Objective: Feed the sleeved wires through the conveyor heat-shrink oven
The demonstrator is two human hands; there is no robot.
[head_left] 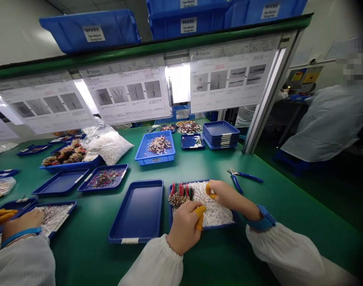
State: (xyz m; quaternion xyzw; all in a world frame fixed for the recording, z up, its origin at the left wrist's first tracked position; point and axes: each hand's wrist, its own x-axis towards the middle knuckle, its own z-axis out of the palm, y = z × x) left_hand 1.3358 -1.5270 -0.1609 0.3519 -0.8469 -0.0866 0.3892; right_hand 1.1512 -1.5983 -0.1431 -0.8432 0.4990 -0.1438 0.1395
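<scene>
**Left hand (pixel 184 227) and right hand (pixel 231 196) working in wire tray (pixel 199 181), lower middle**

On my feed, the wires (pixel 214 210) lie in a white-tipped pile across the wire tray, just below center, with a bunch of red and green ends and gold terminals (pixel 177 200) at its left end. Both hands are right over the pile, fingers pinched narrow, with orange finger cots (pixel 199 216) on. The hands are nearly touching each other. Can't tell if they're holding a wire.

Just left of the wire tray sits a blue tray (pixel 136 210); pliers (pixel 243 176) with blue handles lie to the upper right on the green bench (pixel 80 258). Further up are a blue bin (pixel 160 159) of wires, stacked trays (pixel 220 135), and a plastic bag (pixel 109 146) of white parts. At lower left, a co-worker's hand (pixel 22 224) rests by a tray of wires (pixel 54 216). Printed sheets (pixel 127 89) hang across the top, and a person in a white coat (pixel 327 123) stands at far right.
</scene>
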